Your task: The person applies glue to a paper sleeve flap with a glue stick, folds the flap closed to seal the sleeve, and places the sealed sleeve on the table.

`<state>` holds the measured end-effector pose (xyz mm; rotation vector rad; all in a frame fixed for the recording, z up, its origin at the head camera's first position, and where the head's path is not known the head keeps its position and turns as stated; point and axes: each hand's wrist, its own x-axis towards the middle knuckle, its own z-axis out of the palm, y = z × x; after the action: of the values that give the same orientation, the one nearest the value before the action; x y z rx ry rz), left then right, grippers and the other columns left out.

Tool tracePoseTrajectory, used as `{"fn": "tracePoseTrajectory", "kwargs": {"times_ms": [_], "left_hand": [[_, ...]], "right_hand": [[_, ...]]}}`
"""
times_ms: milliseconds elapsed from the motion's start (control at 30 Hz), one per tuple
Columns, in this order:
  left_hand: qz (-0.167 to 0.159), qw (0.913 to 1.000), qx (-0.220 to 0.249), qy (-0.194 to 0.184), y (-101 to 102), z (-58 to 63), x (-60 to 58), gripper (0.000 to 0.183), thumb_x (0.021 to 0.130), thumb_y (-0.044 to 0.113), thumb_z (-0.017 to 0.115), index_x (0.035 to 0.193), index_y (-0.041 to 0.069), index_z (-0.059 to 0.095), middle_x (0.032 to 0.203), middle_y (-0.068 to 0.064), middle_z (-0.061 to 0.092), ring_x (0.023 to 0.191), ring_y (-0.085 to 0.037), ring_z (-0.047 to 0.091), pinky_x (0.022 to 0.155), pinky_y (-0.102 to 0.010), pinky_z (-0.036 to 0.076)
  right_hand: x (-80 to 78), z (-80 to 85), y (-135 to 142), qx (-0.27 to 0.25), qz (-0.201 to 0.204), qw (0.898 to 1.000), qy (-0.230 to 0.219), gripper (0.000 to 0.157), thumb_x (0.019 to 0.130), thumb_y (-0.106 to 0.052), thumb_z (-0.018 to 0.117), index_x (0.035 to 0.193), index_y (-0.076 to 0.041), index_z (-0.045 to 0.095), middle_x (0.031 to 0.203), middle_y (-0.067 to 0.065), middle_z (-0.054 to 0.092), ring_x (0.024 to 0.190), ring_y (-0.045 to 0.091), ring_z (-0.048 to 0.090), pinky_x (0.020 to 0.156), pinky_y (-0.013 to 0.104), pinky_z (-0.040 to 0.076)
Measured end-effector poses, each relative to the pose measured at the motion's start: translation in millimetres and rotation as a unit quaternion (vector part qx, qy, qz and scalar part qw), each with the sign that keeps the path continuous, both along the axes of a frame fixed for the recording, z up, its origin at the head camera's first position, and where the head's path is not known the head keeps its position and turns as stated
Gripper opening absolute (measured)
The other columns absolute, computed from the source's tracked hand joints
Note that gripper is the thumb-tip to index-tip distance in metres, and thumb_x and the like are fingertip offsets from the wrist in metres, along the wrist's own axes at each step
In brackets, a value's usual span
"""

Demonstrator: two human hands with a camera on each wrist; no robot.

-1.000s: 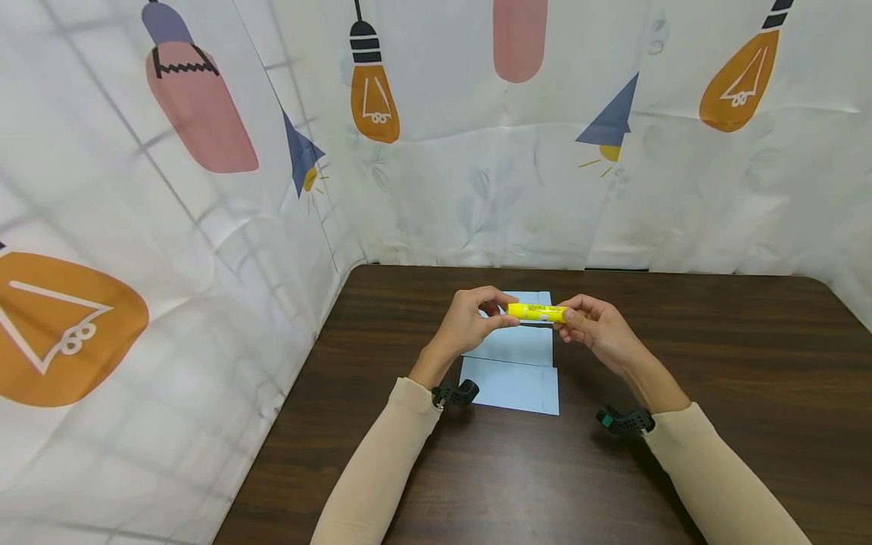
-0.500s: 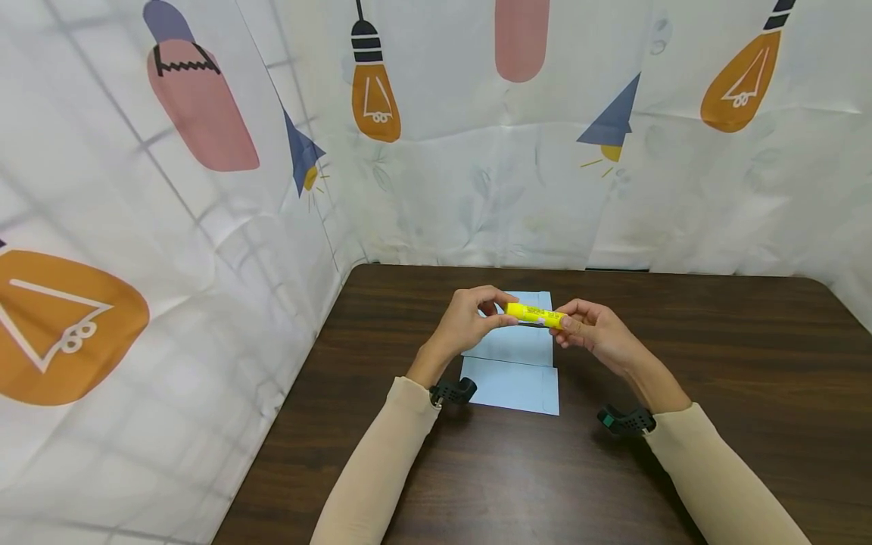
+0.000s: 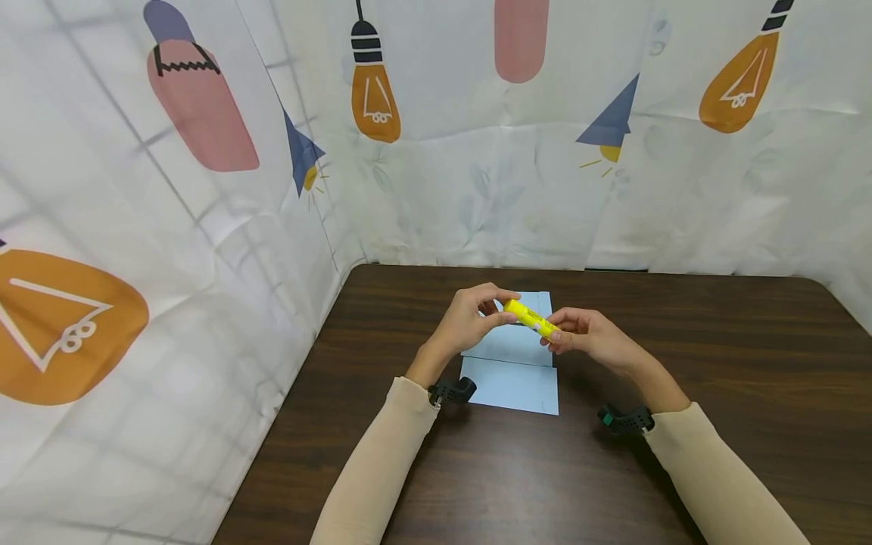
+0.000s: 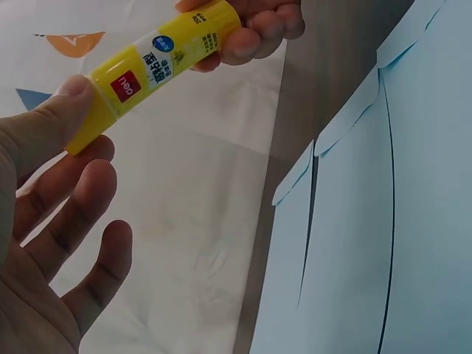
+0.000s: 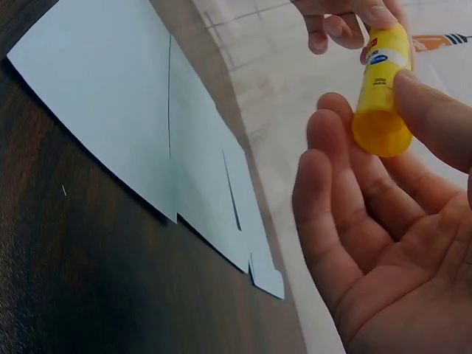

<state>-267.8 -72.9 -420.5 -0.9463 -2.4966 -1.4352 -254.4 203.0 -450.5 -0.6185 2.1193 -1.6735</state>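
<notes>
A yellow glue stick point(image 3: 530, 317) is held between both hands above the table. My left hand point(image 3: 470, 314) pinches its capped-looking left end between thumb and index finger, the other fingers loosely bent. At its lower right end, my right hand point(image 3: 593, 337) grips it with thumb and fingers. The left wrist view shows the red and blue label on the glue stick point(image 4: 147, 70); the right wrist view shows its round yellow base point(image 5: 382, 133). Beneath the hands lies light blue paper point(image 3: 512, 382), creased or slit across into sections, with small flaps along one side point(image 4: 346, 118).
The dark brown wooden table point(image 3: 531, 477) extends around the paper. White printed fabric point(image 3: 463, 189) hangs behind the far edge and along the left side. A dark band sits on each wrist, such as the left wristband point(image 3: 453, 391).
The glue stick has tilted from nearly level to sloping down toward the right. My right hand has lowered and shifted slightly left with that end; the left hand stays nearly in place.
</notes>
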Motion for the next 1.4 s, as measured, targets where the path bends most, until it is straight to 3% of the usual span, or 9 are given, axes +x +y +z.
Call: {"fn": "tracePoseTrajectory", "kwargs": {"times_ms": [267,433,567,700,833,967,1167,1300,1400], "left_hand": [[-0.029,0.9992,-0.025,0.013,12,-2.3,4.1,0.039,0.089,0.018,0.079,0.127,0.011,0.073,0.107,0.0,0.073,0.078,-0.013,0.06,0.071,-0.022,0.053],[-0.037,0.9984,-0.043,0.006,17,-4.9,6.6,0.039,0.09,0.018,0.079,0.128,0.01,0.072,0.112,-0.001,0.075,0.078,-0.012,0.06,0.07,-0.023,0.053],[-0.038,0.9973,-0.063,-0.001,16,-5.8,6.3,0.037,0.094,0.022,0.076,0.13,0.014,0.071,0.115,-0.001,0.075,0.08,-0.012,0.061,0.071,-0.023,0.053],[-0.015,0.9956,-0.092,-0.008,10,-5.8,3.5,0.035,0.098,0.028,0.071,0.131,0.017,0.07,0.116,-0.002,0.074,0.083,-0.011,0.063,0.071,-0.024,0.053],[0.025,0.9936,-0.108,-0.019,-1,-5.9,-1.0,0.033,0.099,0.03,0.07,0.13,0.017,0.07,0.114,-0.001,0.073,0.084,-0.012,0.064,0.072,-0.026,0.053],[0.055,0.9935,-0.094,-0.034,-14,-5.3,-5.9,0.028,0.099,0.029,0.07,0.125,0.019,0.072,0.11,0.002,0.072,0.085,-0.015,0.065,0.072,-0.029,0.054],[0.085,0.9926,-0.083,-0.025,-28,-3.5,-12.7,0.022,0.099,0.028,0.069,0.119,0.021,0.074,0.105,0.002,0.072,0.082,-0.016,0.061,0.071,-0.03,0.051],[0.097,0.9924,-0.074,-0.019,-36,-4.4,-16.6,0.02,0.099,0.027,0.069,0.117,0.02,0.074,0.1,0.003,0.072,0.082,-0.015,0.058,0.073,-0.03,0.05],[0.101,0.993,-0.059,-0.02,-40,-4.5,-18.1,0.019,0.099,0.026,0.069,0.117,0.018,0.074,0.098,0.002,0.072,0.082,-0.016,0.059,0.074,-0.03,0.05]], "right_hand": [[0.9,0.9,-2,0.055,0.026,0.998,0.024,0.036,0.1,-0.022,0.067,0.122,0.007,0.064,0.11,0.024,0.071,0.098,0.042,0.067,0.089,0.046,0.058],[2.8,0.3,-2,0.087,0.025,0.994,0.057,0.023,0.097,-0.02,0.07,0.11,-0.001,0.07,0.096,0.012,0.066,0.085,0.023,0.063,0.077,0.037,0.057],[3.2,0.6,-1,0.109,0.026,0.991,0.073,0.017,0.097,-0.021,0.071,0.105,-0.006,0.07,0.089,0.01,0.064,0.077,0.019,0.058,0.066,0.03,0.052],[-0.4,-1.3,3,0.135,0.012,0.988,0.079,0.019,0.097,-0.025,0.071,0.104,-0.007,0.071,0.082,0.008,0.063,0.07,0.017,0.055,0.061,0.027,0.047],[-5.0,-4.8,15,0.158,-0.036,0.982,0.1,0.021,0.097,-0.026,0.071,0.098,-0.006,0.066,0.078,0.006,0.056,0.067,0.015,0.053,0.058,0.026,0.045],[-8.9,-9.1,32,0.202,-0.1,0.964,0.139,0.025,0.098,-0.028,0.069,0.099,-0.004,0.061,0.078,0.005,0.056,0.067,0.016,0.053,0.058,0.027,0.045],[-11.5,-14.5,59,0.27,-0.207,0.924,0.176,0.04,0.101,-0.035,0.064,0.112,0.003,0.061,0.088,0.013,0.066,0.069,0.021,0.057,0.061,0.032,0.046],[-11.1,-15.3,70,0.296,-0.244,0.903,0.195,0.042,0.101,-0.037,0.063,0.11,0.004,0.061,0.09,0.017,0.068,0.068,0.022,0.056,0.06,0.032,0.043],[-11.6,-16.6,76,0.312,-0.25,0.896,0.195,0.039,0.101,-0.037,0.064,0.107,0.002,0.061,0.086,0.015,0.068,0.064,0.022,0.052,0.057,0.033,0.04]]}}
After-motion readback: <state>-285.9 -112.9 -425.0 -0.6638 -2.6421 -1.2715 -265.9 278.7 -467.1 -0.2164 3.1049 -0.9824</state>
